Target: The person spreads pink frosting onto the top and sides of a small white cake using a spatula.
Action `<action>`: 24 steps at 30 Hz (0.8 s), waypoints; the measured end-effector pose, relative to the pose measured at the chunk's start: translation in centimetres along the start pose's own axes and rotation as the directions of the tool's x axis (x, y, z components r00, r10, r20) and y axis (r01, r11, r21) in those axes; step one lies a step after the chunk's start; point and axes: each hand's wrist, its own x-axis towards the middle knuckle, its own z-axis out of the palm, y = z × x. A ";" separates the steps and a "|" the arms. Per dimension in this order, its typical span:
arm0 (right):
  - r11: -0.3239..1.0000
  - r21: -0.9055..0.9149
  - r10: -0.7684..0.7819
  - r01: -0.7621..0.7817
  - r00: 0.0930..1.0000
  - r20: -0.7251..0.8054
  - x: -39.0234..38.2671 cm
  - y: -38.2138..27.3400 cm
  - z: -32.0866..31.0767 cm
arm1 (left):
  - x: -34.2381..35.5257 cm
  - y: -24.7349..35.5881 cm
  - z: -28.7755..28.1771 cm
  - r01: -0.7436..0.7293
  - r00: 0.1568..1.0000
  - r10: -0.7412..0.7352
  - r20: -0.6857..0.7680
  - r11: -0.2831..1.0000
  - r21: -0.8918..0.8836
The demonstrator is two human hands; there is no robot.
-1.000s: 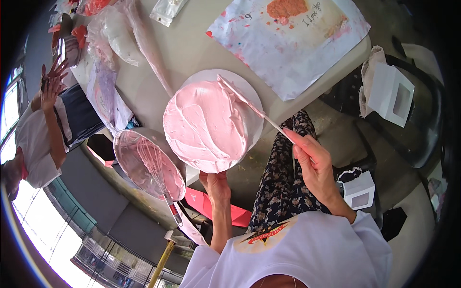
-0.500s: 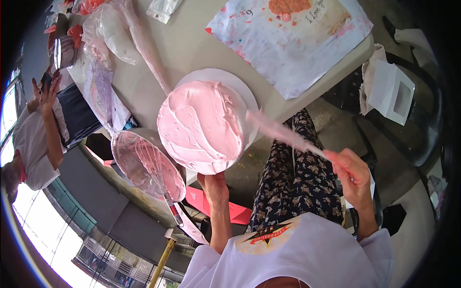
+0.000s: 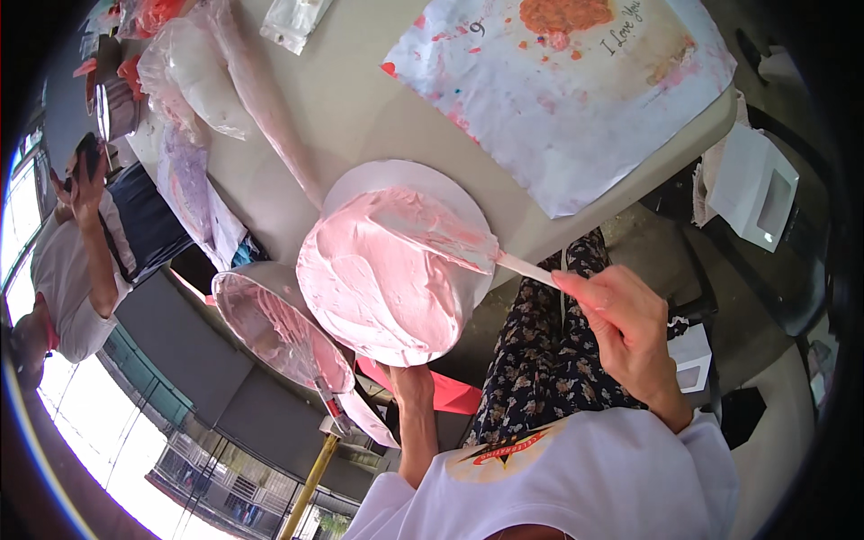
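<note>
A round cake (image 3: pixel 382 279) covered in pink icing rests on a round white cake board (image 3: pixel 360 183), over the table's near edge. My left hand (image 3: pixel 411 385) is at the near underside of the cake, holding the board there; its fingertips are hidden beneath. In my right hand (image 3: pixel 625 324) is an icing spatula (image 3: pixel 525 268), gripped by its pale handle. Its pink-coated blade lies across the right part of the cake's top. Left of the cake, a metal mixing bowl (image 3: pixel 270 279) smeared with pink icing holds a whisk (image 3: pixel 315 369).
Stained white paper (image 3: pixel 558 117) lies on the table (image 3: pixel 351 90) at the far right. Plastic piping bags (image 3: pixel 261 99) and a clear packet (image 3: pixel 294 22) are at the far left. A person (image 3: pixel 81 243) stands at left holding a phone. White boxes (image 3: pixel 754 184) sit on a chair at right.
My right hand has brought the spatula from beside the cake onto its top, spreading the icing on the right part. The cake and my left hand appear slightly lower in view.
</note>
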 end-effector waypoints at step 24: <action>0.968 0.176 0.180 -0.180 0.984 0.013 -1.2 -2.3 -3.3 | -0.9 2.7 5.8 0.043 0.995 -0.018 0.094 0.961 -0.273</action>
